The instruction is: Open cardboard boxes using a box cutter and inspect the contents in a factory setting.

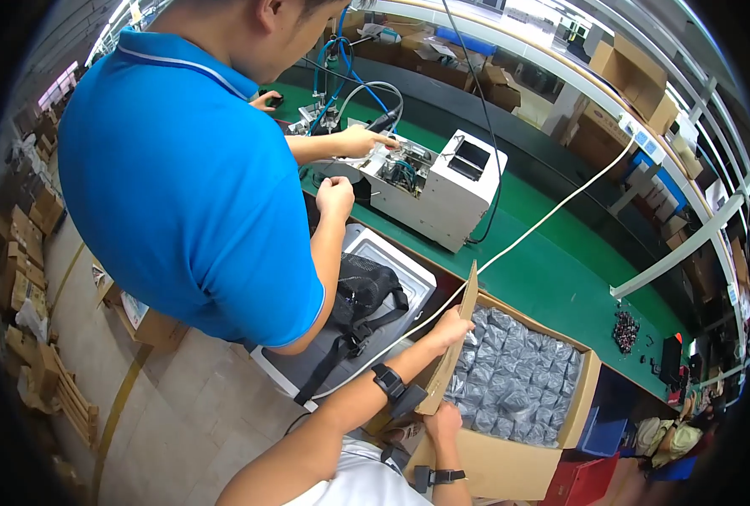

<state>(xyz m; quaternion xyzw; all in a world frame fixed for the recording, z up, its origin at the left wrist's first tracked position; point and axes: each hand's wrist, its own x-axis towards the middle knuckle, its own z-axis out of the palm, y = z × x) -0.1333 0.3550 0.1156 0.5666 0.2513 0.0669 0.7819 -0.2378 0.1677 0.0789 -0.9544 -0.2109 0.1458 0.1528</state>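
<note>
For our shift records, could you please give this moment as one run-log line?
left hand: holding cardboard panel; right hand: holding its lower end; open carton: grey wrapped items inside; co-worker's hand: at white machine

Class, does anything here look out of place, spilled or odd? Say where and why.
A white cable slants across the green bench past the held cardboard panel, where it might snag. Right of the carton, small dark pieces lie heaped with strays nearby.

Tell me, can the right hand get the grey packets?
Probably yes, if it lets go: the right hand grips the cardboard beside the packets, but the box is open and nothing covers them.
</note>
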